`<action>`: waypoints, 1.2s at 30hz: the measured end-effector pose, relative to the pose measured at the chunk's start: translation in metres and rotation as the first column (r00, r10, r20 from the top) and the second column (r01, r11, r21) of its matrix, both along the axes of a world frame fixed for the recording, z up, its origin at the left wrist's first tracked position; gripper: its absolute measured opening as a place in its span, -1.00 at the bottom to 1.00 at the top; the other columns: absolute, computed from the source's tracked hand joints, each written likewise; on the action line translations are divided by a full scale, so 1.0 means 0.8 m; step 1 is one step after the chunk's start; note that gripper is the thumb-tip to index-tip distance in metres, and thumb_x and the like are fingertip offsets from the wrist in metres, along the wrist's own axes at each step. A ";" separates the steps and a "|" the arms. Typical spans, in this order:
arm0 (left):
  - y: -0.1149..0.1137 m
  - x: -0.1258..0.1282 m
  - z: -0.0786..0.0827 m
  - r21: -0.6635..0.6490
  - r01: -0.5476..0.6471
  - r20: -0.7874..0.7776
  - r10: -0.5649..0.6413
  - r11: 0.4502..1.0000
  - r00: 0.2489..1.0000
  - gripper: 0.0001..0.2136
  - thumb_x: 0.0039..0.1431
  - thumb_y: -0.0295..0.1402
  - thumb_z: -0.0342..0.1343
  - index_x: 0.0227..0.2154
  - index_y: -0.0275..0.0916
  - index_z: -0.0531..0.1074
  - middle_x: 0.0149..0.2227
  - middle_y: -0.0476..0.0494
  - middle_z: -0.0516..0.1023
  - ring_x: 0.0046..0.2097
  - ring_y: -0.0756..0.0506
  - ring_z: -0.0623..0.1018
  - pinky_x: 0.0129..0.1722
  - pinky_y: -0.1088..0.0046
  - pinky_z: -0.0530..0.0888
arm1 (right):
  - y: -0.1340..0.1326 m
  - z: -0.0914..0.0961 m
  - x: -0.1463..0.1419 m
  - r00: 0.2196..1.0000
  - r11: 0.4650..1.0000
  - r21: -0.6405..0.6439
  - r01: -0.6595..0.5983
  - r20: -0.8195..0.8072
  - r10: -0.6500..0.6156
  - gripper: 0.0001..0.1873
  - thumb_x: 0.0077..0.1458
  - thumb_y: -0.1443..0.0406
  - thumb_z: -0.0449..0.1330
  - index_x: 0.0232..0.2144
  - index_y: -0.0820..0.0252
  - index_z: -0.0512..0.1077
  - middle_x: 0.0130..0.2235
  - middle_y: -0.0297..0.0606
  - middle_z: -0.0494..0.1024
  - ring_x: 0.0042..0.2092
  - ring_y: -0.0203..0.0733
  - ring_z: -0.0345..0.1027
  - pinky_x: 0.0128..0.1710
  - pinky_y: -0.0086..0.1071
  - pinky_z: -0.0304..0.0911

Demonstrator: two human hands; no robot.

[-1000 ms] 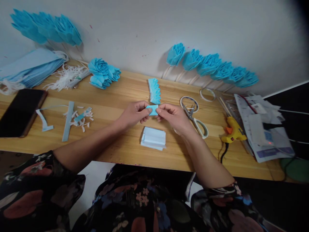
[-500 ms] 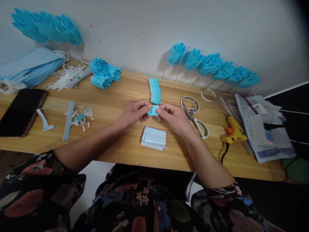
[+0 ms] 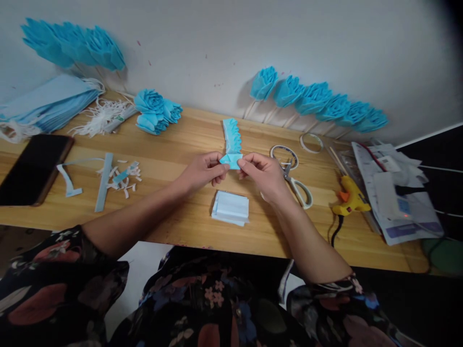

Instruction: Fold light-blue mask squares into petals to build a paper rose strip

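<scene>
Between my hands is a small folded piece of blue fabric, with a pointed corner sticking out to the left. My left hand pinches its left part from below, thumb in front. At its right end, my right hand grips it between thumb and fingers. Just beyond lies a row of overlapping folded blue pieces with a scalloped right edge. Nearer to me, below my hands, rests a stack of pale blue cut pieces. Scissors with white handles lie right of my right hand, partly over a tape roll.
Blue fabric flowers on sticks lean against the wall; more flowers lie left. A phone, face masks and white scraps occupy the left side. A yellow glue gun and papers are at right.
The left side of the held blue piece now shows a pointed fold, where my left thumb covered it before. My left fingers have shifted slightly down along it. The view has tilted a little.
</scene>
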State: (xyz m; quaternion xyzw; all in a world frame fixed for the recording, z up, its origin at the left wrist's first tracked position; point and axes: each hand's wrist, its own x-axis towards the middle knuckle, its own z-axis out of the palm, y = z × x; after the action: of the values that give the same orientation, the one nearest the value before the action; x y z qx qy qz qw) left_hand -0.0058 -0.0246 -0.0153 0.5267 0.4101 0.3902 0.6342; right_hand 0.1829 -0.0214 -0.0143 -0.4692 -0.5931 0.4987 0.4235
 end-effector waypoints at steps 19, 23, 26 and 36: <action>0.003 -0.001 -0.005 -0.027 -0.135 0.062 0.136 0.991 0.989 -0.85 0.10 -0.34 0.19 -0.47 -0.26 0.36 -0.60 0.04 0.43 -0.58 0.09 0.38 -0.60 0.60 0.31 | 0.002 0.000 0.000 0.999 1.000 -0.023 0.012 -0.044 -0.013 -0.67 0.00 0.02 0.37 -0.49 0.15 0.49 -0.51 -0.37 0.50 -0.48 -0.34 0.32 -0.40 -0.39 0.30; 0.002 -0.001 -0.002 -0.044 -0.141 0.056 0.143 0.989 0.988 -0.82 0.13 -0.28 0.18 -0.47 -0.26 0.36 -0.59 0.03 0.43 -0.58 0.09 0.38 -0.60 0.60 0.32 | 0.002 -0.001 0.000 0.999 1.000 -0.015 0.009 -0.044 -0.010 -0.70 0.03 0.06 0.35 -0.50 0.15 0.49 -0.51 -0.37 0.50 -0.49 -0.34 0.31 -0.41 -0.40 0.26; 0.002 0.000 0.000 -0.048 -0.121 0.038 0.123 0.991 0.992 -0.79 0.16 -0.23 0.17 -0.44 -0.26 0.37 -0.56 0.01 0.45 -0.57 0.08 0.40 -0.58 0.60 0.34 | 0.001 -0.002 0.000 1.000 1.000 -0.001 0.001 -0.014 -0.001 -0.69 0.04 0.06 0.34 -0.50 0.16 0.48 -0.53 -0.37 0.49 -0.48 -0.34 0.30 -0.41 -0.40 0.24; 0.005 -0.002 -0.006 0.013 -0.051 -0.032 0.051 0.999 0.998 -0.84 0.08 -0.32 0.22 -0.45 -0.28 0.37 -0.56 0.04 0.44 -0.55 0.10 0.40 -0.57 0.61 0.36 | -0.002 0.002 -0.005 0.993 0.999 0.035 -0.025 0.121 0.020 -0.71 0.06 0.09 0.29 -0.50 0.17 0.46 -0.56 -0.40 0.44 -0.49 -0.35 0.25 -0.45 -0.41 0.16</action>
State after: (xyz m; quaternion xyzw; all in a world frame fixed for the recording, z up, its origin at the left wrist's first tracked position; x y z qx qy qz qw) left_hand -0.0073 -0.0207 -0.0199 0.5260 0.4311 0.4003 0.6142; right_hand 0.1791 -0.0226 -0.0126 -0.4839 -0.6317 0.4635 0.3898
